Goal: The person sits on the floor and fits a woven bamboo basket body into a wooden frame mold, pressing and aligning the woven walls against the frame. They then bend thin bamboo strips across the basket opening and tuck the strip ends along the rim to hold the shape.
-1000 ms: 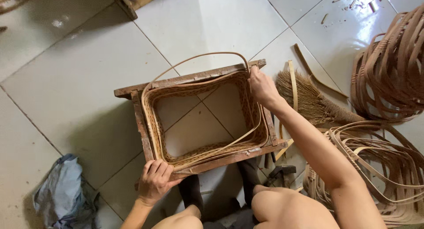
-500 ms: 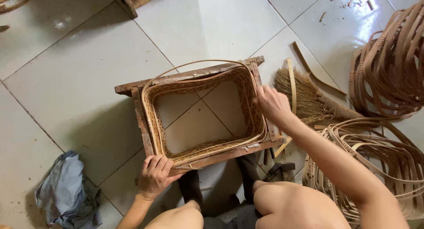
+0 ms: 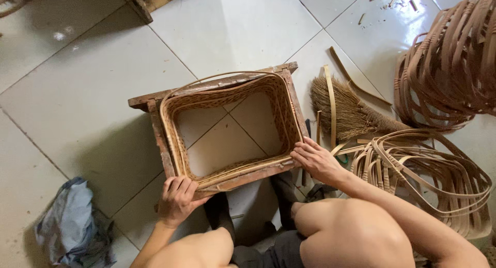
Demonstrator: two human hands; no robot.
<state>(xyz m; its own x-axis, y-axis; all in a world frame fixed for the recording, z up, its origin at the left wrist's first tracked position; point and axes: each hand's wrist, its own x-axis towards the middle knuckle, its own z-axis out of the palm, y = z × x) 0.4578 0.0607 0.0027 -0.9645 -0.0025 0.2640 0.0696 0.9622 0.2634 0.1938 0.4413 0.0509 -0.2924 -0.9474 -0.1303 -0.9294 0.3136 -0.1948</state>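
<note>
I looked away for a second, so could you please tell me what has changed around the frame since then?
The right hand slid from the far right corner of the wooden frame down its right side to the near right corner. The left hand kept its grip on the near left corner; the woven basket wall stayed put.

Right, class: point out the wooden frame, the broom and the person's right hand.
wooden frame (image 3: 159, 139): head view, on its left side bar.
broom (image 3: 343, 110): head view, middle of its bristle head.
right hand (image 3: 316, 159): head view, back of the hand, at the frame's near right corner.
</note>
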